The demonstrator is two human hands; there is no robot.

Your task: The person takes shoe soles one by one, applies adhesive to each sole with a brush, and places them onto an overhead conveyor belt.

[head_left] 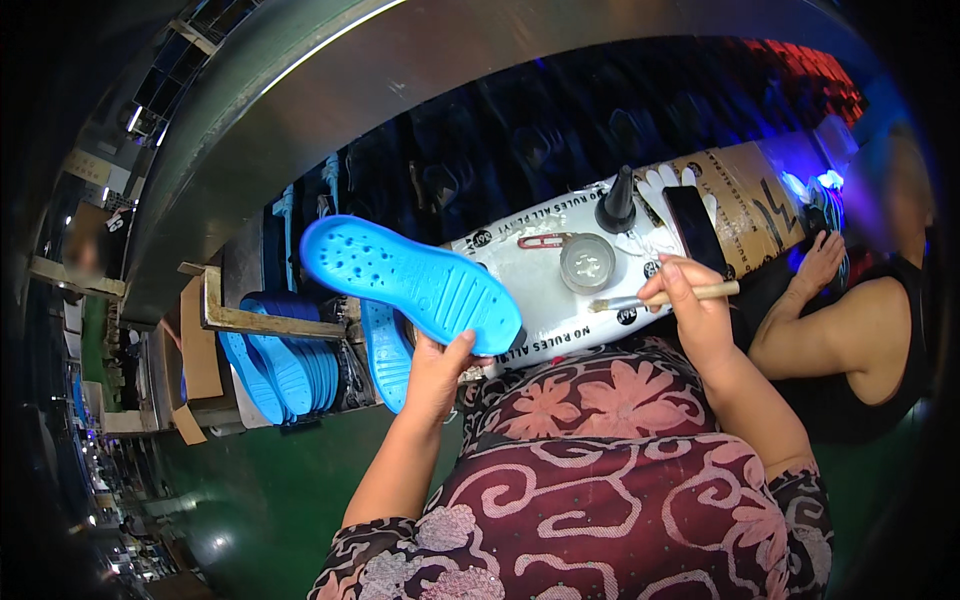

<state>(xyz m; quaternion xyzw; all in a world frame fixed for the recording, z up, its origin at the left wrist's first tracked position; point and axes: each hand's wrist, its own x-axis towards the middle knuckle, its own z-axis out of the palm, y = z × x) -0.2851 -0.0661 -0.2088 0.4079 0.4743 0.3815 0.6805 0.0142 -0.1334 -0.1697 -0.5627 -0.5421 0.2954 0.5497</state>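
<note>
My left hand grips a blue shoe sole from below, holding it raised with its patterned face up, at 10 o'clock from the hand. My right hand is closed on a wooden-handled brush, bristles pointing to 9 o'clock. A small round jar stands at 11 o'clock from that hand. More blue soles are stacked at 9 o'clock.

Maroon floral-swirl garment, short sleeves, bare forearms.
</note>
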